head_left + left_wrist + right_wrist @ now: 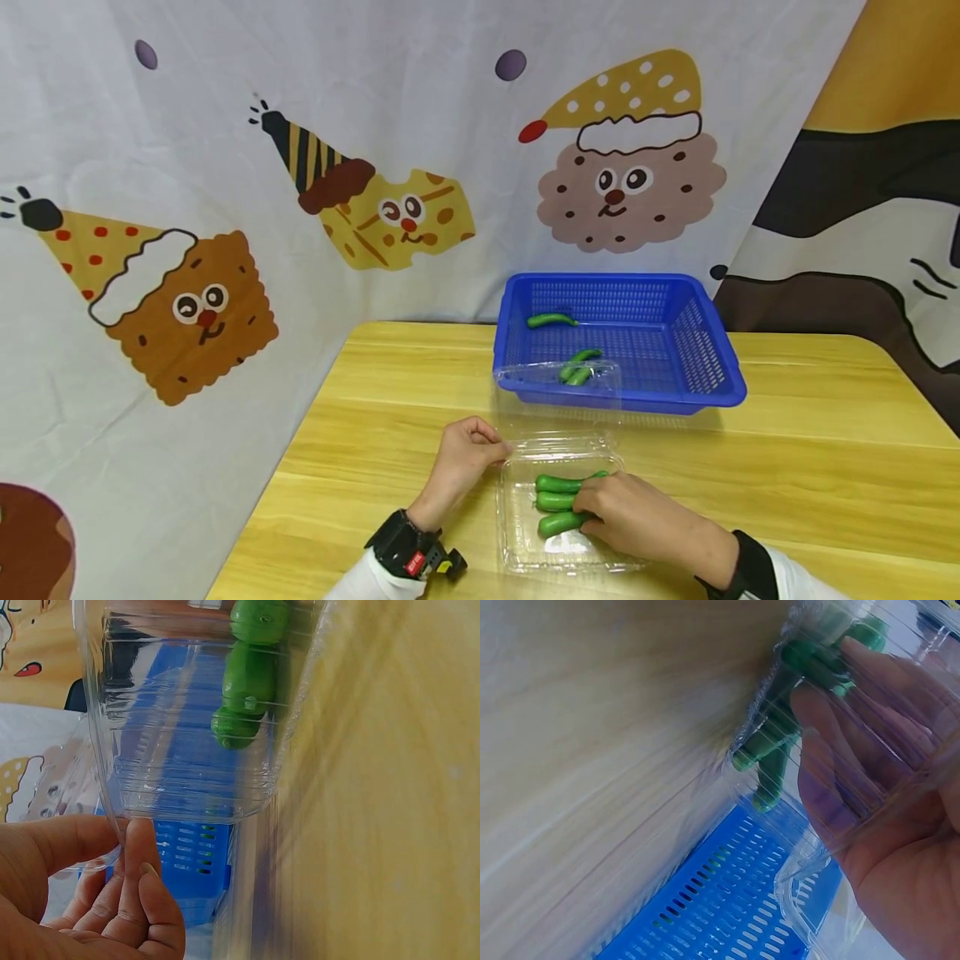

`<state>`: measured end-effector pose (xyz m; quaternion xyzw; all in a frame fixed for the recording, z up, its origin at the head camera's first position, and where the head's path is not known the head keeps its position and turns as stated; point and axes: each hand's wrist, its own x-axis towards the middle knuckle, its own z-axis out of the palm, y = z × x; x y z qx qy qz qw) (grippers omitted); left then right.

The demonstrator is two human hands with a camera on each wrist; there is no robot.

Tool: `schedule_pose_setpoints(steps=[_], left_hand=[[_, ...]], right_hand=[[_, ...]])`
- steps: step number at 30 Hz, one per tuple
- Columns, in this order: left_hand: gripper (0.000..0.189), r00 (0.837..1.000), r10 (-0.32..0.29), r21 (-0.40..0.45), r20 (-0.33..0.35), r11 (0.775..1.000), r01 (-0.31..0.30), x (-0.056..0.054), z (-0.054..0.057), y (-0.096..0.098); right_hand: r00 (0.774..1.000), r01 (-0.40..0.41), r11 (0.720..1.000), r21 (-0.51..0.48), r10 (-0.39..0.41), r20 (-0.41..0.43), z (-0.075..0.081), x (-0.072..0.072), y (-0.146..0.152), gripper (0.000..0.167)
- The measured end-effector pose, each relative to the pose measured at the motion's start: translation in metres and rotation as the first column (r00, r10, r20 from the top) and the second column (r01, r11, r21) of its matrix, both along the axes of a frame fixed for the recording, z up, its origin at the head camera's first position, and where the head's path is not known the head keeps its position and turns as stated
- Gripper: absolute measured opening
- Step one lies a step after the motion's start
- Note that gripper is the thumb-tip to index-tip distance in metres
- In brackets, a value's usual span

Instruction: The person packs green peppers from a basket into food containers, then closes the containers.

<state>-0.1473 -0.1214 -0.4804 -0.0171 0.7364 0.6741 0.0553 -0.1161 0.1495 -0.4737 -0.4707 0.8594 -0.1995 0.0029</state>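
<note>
A clear plastic clamshell box point(517, 546) stands on the table with its lid point(517, 408) raised toward the basket. Three long green chili peppers lie side by side in it: a back one point(557, 483), a middle one point(553, 502) and a front one point(561, 523). My left hand point(467, 454) pinches the box's left rim near the hinge between thumb and index finger, as the left wrist view shows. Reaching over the right side, my right hand point(637, 512) holds the front pepper between thumb and fingers. It hides the peppers' right ends in the head view.
Behind the box is a blue perforated basket point(697, 396), which the raised lid overlaps in the head view. Inside it lie a chili pepper point(551, 320) at the back left and two more point(581, 357) near the front. A cartoon-printed cloth point(420, 100) hangs behind the wooden table point(360, 417).
</note>
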Motion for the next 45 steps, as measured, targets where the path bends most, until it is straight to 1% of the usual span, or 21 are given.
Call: schedule_pose_setpoints(steps=[7,11,15,19,22,26,30,34,38,41,45], left_hand=[[0.019,1.000,0.003,0.003,0.007,1.000,-0.003,0.000,0.001,0.000],[0.019,1.000,0.005,0.007,0.006,1.000,-0.005,0.000,0.002,0.000],[0.018,1.000,0.003,0.003,-0.002,1.000,-0.003,0.001,0.003,0.000],[0.018,1.000,0.004,0.004,0.000,1.000,-0.004,0.002,0.002,0.000],[0.018,1.000,0.007,0.008,0.005,1.000,-0.007,0.001,0.001,0.000],[0.018,1.000,0.005,0.007,-0.001,1.000,-0.005,0.001,0.001,-0.001],[0.018,1.000,0.002,0.003,-0.004,1.000,-0.002,0.001,0.001,-0.001],[0.018,1.000,-0.004,0.002,0.002,1.000,0.004,0.002,0.002,0.000],[0.019,1.000,-0.006,0.003,0.007,1.000,0.006,0.002,0.001,0.001],[0.019,1.000,-0.007,0.003,0.003,1.000,0.007,0.002,0.000,0.001],[0.019,1.000,-0.007,0.006,-0.003,1.000,0.007,0.001,0.001,0.000]], right_hand=[[1.000,0.001,1.000,-0.013,-0.001,-0.005,0.005,0.000,0.003,0.018],[0.999,-0.013,0.999,-0.045,0.011,-0.043,0.011,-0.004,0.006,0.016],[0.989,-0.061,0.990,-0.128,0.043,-0.139,0.018,-0.008,0.008,0.020],[0.969,-0.105,0.972,-0.209,0.053,-0.241,0.026,-0.013,0.008,0.023],[0.959,-0.104,0.966,-0.236,0.034,-0.281,0.037,-0.017,0.008,0.021],[0.950,-0.046,0.970,-0.241,-0.032,-0.311,0.057,-0.020,0.012,0.017],[0.945,0.020,0.969,-0.246,-0.099,-0.311,0.079,-0.026,0.017,0.019],[0.940,0.042,0.959,-0.281,-0.134,-0.314,0.100,-0.038,0.023,0.020],[0.941,0.025,0.940,-0.341,-0.137,-0.308,0.116,-0.052,0.027,0.023],[0.943,0.009,0.927,-0.374,-0.133,-0.305,0.126,-0.062,0.030,0.030],[0.941,0.032,0.920,-0.391,-0.160,-0.300,0.139,-0.078,0.032,0.040]])
